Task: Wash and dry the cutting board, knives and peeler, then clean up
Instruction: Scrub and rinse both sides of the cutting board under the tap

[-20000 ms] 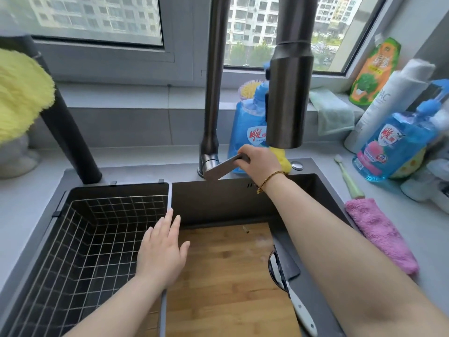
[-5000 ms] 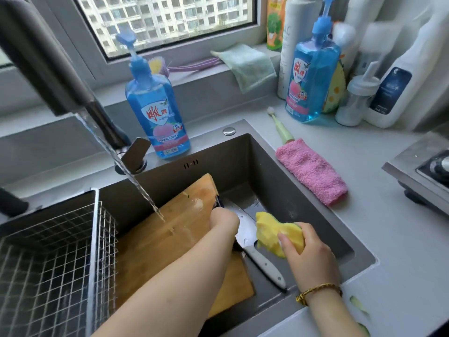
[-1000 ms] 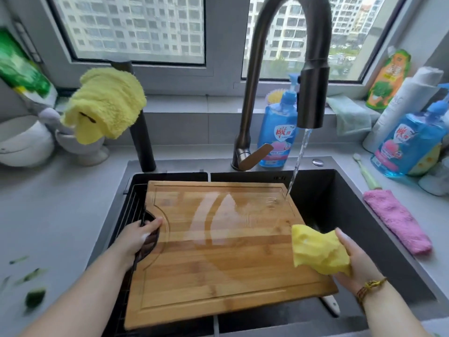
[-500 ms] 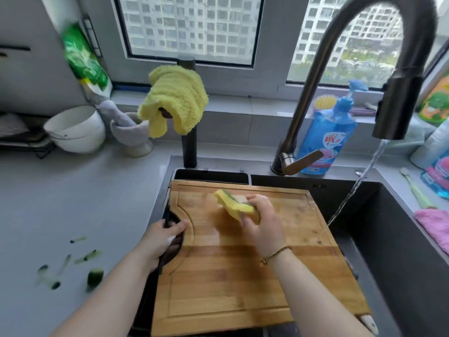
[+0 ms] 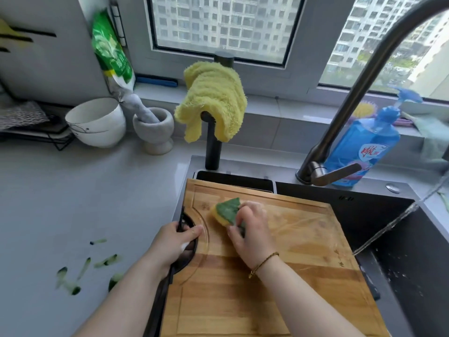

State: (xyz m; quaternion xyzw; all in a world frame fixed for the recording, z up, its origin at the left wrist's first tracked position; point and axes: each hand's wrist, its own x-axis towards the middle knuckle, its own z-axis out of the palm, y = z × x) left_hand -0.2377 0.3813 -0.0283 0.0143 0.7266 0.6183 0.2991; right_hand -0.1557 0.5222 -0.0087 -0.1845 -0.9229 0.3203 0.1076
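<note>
The wooden cutting board (image 5: 313,242) lies flat across the top of the dark sink (image 5: 413,276), its near end running out of view at the bottom. Left of the board, on the grey counter (image 5: 85,195), a few green peel scraps (image 5: 82,268) are scattered. The left hand (image 5: 173,244) grips the board at the rounded handle cut-out on its left edge, fingers curled into the opening and the thumb on the wood. Just beside it, but not touching it, the right hand (image 5: 250,232) presses a sponge (image 5: 226,210) onto the board's far left part, fingers curled over it; the sponge is yellow with a green scouring face turned up. A thin bracelet (image 5: 263,261) circles the right wrist. The board's surface to the right of that hand looks wet and glossy. Right of the board, a stream of water (image 5: 388,224) slants down into the open part of the sink. Beyond the board's far edge a black post (image 5: 213,147) carries a draped yellow cloth (image 5: 213,98), and beyond its far right corner rises the curved faucet (image 5: 359,76) with a blue soap bottle (image 5: 364,144) behind its base. Farther off to the board's left stand a stone mortar and pestle (image 5: 155,130) and a white bowl (image 5: 97,122), with a green bag (image 5: 111,47) hanging above them by the window.
</note>
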